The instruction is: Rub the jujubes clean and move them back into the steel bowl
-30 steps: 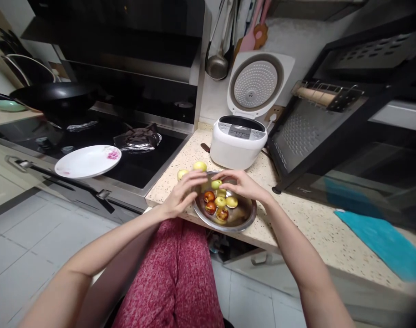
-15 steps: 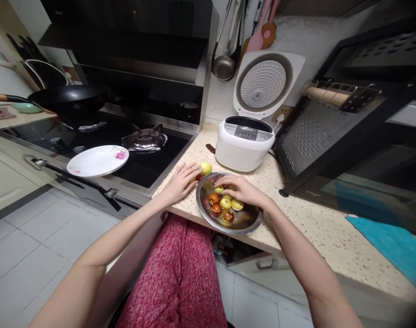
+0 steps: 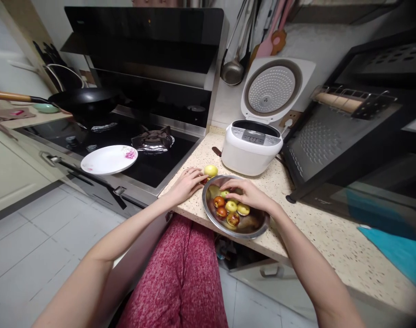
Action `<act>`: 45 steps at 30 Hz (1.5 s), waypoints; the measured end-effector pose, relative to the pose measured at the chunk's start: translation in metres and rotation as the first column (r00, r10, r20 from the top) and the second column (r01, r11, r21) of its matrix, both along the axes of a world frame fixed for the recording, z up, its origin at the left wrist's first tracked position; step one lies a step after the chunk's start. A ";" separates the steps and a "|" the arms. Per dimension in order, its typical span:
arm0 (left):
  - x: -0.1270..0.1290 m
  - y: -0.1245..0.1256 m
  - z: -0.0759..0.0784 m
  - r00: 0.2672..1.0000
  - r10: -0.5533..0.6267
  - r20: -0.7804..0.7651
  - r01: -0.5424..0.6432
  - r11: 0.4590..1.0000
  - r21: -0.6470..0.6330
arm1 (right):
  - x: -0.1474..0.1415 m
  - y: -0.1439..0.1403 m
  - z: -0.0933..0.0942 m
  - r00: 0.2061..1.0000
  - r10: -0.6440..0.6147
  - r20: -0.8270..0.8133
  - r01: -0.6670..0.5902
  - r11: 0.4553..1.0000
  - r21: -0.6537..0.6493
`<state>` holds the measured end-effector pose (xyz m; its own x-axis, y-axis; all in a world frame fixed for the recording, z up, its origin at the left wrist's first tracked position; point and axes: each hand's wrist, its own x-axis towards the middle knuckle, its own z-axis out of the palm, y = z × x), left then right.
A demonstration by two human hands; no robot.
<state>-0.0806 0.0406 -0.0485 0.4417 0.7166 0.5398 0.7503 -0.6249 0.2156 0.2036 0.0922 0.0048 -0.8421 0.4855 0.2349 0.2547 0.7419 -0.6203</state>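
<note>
Both my hands have dropped since a second ago, when they hovered together above the steel bowl [image 3: 259,225]. Left of that bowl, my left hand [image 3: 187,182] lies flat on the counter [image 3: 317,237], fingers loose, touching a yellow fruit [image 3: 210,170]. My right hand [image 3: 247,193] reaches inside the bowl, fingers curled over the small fruits [image 3: 231,206]; whether it grips one I cannot tell.

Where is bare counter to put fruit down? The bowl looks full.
Free: speckled counter between metal bowl and teal cloth. Crowded: the strip between the bowl, rice cooker and stove edge, where the left hand and a yellow fruit sit.
</note>
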 end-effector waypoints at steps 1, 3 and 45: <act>0.000 0.000 0.000 1.000 0.013 0.001 -0.013 1.000 0.000 | 0.000 0.000 0.000 1.000 -0.005 -0.001 0.005 1.000 -0.002; 0.000 0.000 0.000 1.000 0.020 0.007 -0.020 1.000 0.004 | -0.001 -0.001 0.001 1.000 -0.009 -0.001 0.009 1.000 -0.002; 0.010 -0.011 -0.002 0.919 -0.375 0.124 0.255 0.803 0.539 | -0.029 -0.057 0.012 0.965 -0.095 -0.244 0.117 0.990 0.077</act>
<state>-0.0706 0.0292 -0.0507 0.4257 0.1596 0.8907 0.4650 -0.8830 -0.0640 0.1748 0.0351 0.0172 -0.7009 0.5367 0.4699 0.1873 0.7741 -0.6047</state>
